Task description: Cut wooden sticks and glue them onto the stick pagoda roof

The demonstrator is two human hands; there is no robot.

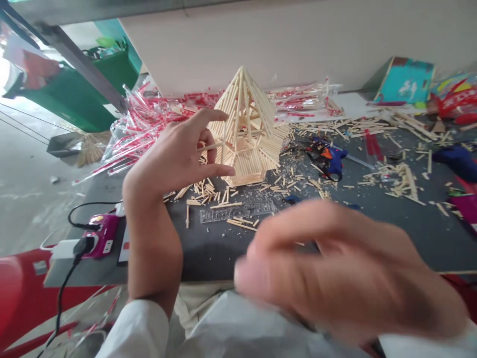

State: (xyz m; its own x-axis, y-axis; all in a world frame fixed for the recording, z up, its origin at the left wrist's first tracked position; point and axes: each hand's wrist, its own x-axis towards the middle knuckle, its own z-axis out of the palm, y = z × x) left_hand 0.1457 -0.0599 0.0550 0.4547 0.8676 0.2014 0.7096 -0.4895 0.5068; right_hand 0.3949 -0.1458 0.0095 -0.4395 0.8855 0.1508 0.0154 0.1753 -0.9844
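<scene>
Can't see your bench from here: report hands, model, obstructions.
Left hand beside stick model, thumb and forefinger apart. Right hand blurred, grip unclear. Stick model upright, pointed top. Cut sticks and clear template lying in front.

The pale stick model (246, 161) stands upright on the counter (208, 258), pointed roof partly open. A thin stick (209, 147) crosses the left fingers (211, 155).

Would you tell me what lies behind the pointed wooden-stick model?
Red-and-clear plastic wrappers show on both sides behind the stick model, with a pale wall beyond; whatever sits directly behind it is covered.
</scene>
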